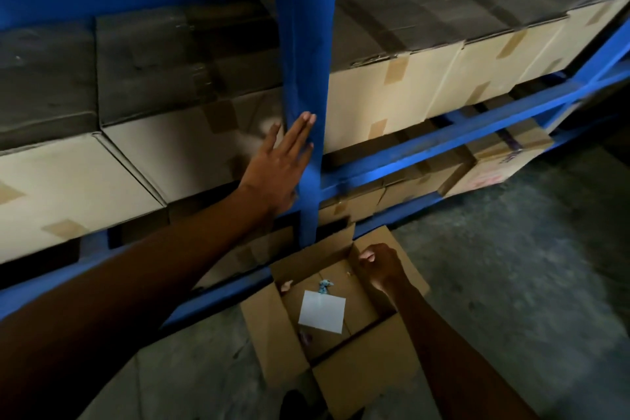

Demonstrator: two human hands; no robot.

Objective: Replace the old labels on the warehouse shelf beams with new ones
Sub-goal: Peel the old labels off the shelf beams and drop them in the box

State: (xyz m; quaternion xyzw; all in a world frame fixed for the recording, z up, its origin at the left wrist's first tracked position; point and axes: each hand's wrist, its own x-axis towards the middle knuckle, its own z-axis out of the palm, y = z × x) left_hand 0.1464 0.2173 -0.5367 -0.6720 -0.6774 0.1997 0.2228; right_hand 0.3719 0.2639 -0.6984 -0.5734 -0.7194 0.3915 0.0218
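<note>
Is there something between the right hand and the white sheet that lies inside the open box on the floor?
Nothing visible. The right hand hovers curled over the open box, and the white sheet lies uncovered below it. Small scraps lie beside the sheet, not on it.

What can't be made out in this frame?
- Right hand: curled over the open box; whether it pinches anything is hidden by its own fingers.
- Labels on the blue upright: none discernible, dim and blurred; left hand covers part.
- Small crumpled bits beside the white sheet: too small to identify.
</note>
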